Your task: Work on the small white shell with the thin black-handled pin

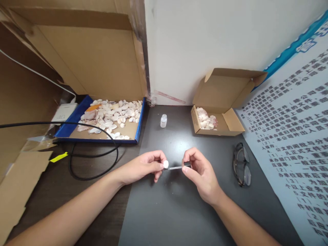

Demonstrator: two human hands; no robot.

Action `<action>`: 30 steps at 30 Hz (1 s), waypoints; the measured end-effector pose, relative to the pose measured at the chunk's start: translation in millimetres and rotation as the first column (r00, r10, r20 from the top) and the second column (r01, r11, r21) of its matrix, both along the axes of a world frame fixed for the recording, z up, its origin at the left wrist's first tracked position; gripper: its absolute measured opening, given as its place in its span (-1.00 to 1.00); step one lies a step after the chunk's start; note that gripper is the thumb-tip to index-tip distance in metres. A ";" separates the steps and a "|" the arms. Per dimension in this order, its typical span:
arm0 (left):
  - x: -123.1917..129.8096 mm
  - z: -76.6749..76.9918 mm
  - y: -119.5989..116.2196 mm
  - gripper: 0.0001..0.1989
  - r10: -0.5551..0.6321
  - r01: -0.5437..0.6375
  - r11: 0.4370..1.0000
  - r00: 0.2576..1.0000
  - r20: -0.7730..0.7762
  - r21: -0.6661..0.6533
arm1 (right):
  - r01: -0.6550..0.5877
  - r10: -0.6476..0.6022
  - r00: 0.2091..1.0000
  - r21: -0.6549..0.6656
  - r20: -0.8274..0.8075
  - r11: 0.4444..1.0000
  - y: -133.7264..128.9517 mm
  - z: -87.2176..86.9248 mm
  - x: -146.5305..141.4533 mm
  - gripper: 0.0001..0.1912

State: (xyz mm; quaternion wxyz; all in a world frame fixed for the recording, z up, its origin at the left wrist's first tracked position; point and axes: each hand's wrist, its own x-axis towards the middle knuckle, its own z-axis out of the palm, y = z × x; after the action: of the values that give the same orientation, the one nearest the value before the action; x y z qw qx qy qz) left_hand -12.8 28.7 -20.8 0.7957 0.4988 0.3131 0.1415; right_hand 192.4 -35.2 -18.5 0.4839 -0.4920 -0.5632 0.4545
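The small, white, rounded piece, apparently a shell [166,164], is in the left hand [148,166], whose grip is closed on it at the fingertips, in the gap between the two hands and above the dark grey, smooth worktop [159,215]. The right hand [202,174] has its grip closed on a short black cap [188,164], from which a thin, pale, straight stem [175,167] points left towards the white piece. The stem's long axis runs nearly level across the gap, tilted only slightly, and its free end meets the piece's lower right edge in this view; whether they truly touch or one merely lies before the other, I cannot tell. The white piece therefore lies to the left of the right grip, in line with the stem, and the left hand is the nearer to it. Beyond both hands, well apart from them, a small, clear bottle with a whitish body [163,121] stands upright on the worktop, closer to the left hand's fingertips than to the right hand.
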 end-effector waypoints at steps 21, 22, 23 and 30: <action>-0.5 -2.3 -0.3 -0.75 0.007 -0.007 1.000 1.000 0.027 0.004 | 0.063 -0.066 0.992 0.038 0.109 0.997 -2.8 1.1 -4.0 -0.87; -0.5 -2.4 -0.3 -0.75 0.010 -0.010 1.000 1.000 0.029 0.003 | 0.066 -0.070 0.991 0.039 0.116 0.997 -2.8 1.2 -4.3 -0.86; -0.4 -2.5 -0.3 -0.75 0.014 -0.014 1.000 0.999 0.031 0.002 | 0.063 -0.067 0.991 0.039 0.114 0.997 -2.7 1.3 -4.6 -0.86; -0.4 -3.9 -0.1 -0.74 0.048 -0.046 0.998 0.998 0.044 -0.031 | 0.092 -0.095 0.988 0.031 0.120 0.995 -2.2 2.2 -5.8 -0.86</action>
State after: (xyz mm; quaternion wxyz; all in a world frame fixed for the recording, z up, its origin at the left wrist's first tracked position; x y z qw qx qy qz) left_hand -13.2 28.6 -24.7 0.8063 0.4762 0.3090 0.1666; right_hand 186.6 -37.4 -16.3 0.4759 -0.5384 -0.5736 0.3932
